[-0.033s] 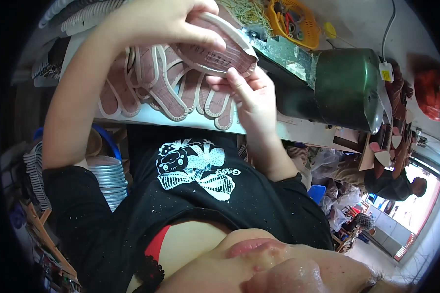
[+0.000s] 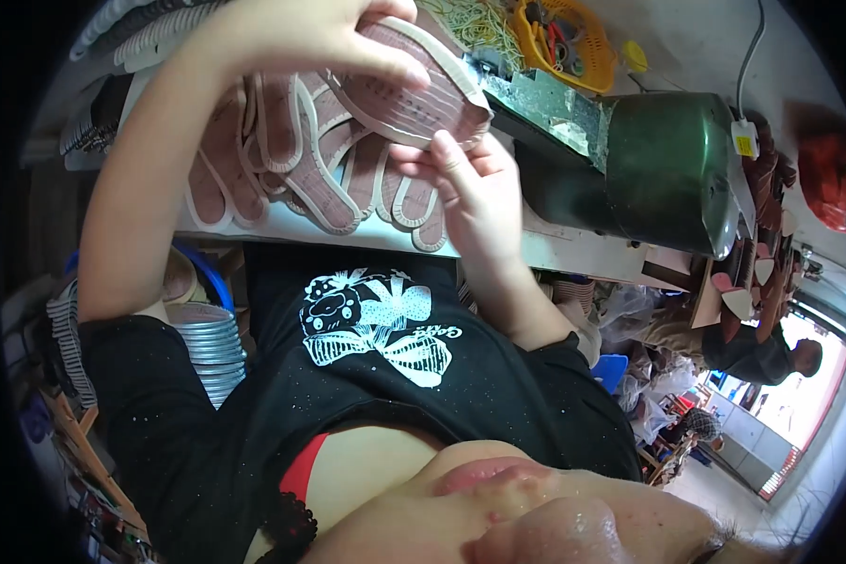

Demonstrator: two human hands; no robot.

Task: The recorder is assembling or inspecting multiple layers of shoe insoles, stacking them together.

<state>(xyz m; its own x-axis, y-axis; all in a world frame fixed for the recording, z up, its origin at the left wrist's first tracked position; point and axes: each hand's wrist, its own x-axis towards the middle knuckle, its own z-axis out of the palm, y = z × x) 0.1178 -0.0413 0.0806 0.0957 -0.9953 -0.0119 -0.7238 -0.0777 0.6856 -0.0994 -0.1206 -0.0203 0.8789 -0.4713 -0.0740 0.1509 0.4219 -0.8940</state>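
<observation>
A brownish-pink shoe insole (image 2: 414,89) with a pale edging strip is held up over the worktable, its lined underside showing. My left hand (image 2: 367,47) grips it from the far left, thumb laid across its face and the fingers mostly hidden. At its near right end my right hand (image 2: 475,183) pinches the edging between thumb and fingers. Beneath lies a spread of similar edged insoles (image 2: 320,188), overlapping on the white tabletop (image 2: 385,235). To the right of the held insole stands a green machine (image 2: 667,169) with a rounded housing and a long arm.
Behind the machine arm are a yellow basket (image 2: 592,70) of tools and a heap of pale green strands (image 2: 479,33). Stacked silvery rings (image 2: 207,348) stand below the table at left. A person (image 2: 752,352) is far off at right. A grey cable (image 2: 747,66) hangs by the machine.
The insole and both hands have shifted slightly left, and the insole's face has tilted a little. My grip on it looks the same.
</observation>
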